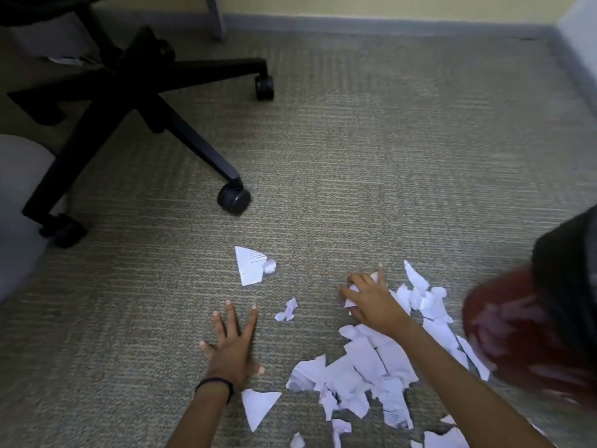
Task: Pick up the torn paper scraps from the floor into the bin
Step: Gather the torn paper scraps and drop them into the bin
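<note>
Torn white paper scraps (pixel 365 367) lie heaped on the carpet at lower right, with loose ones around: a printed triangle (pixel 250 265), a small crumpled bit (pixel 287 310) and a plain triangle (pixel 258 407). My right hand (pixel 366 299) reaches over the heap's far edge, its fingers curled round a few white scraps. My left hand (pixel 234 344) lies flat on the carpet with fingers spread, left of the heap, holding nothing. A dark red bin (pixel 529 331) with a black liner sits blurred at the right edge.
A black office chair base (pixel 129 101) with castors stands at upper left, one castor (pixel 234 198) nearest the scraps. A pale rounded object (pixel 19 202) is at the left edge. A wall and baseboard (pixel 371 25) run along the back, and a desk leg (pixel 216 17) stands there.
</note>
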### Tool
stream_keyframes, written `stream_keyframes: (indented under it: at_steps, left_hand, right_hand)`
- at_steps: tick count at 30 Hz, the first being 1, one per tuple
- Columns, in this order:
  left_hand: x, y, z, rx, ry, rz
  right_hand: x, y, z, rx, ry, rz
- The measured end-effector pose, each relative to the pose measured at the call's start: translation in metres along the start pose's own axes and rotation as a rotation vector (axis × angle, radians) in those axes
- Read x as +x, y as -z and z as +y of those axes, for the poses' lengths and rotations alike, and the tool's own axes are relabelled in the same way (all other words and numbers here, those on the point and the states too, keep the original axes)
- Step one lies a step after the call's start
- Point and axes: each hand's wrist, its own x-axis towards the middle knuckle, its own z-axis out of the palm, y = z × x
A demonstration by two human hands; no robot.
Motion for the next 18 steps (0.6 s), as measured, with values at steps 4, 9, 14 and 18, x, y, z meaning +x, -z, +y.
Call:
stream_keyframes:
  at_steps: [4,9,14,18]
  left_hand:
    - [0.0,0.002,-0.003,-0.03,-0.025,-0.004]
    - [0.022,0.03,-0.017,-0.089,-0.048,-0.049]
    - [0.037,0.055,0.02,-0.168,-0.061,0.528]
    - [0.071,0.055,0.037,-0.07,-0.154,0.526]
  right_hand:
    - [-0.041,0.003,0.026,0.206,-0.174,-0.176]
    - [-0.086,0.004,0.033,0.272,-0.235,-0.423]
    - [-0.103,-0.004,0.012,0.109,-0.283,-0.338]
    - [-0.125,-0.013,0.013,0.093,-0.324,-0.325]
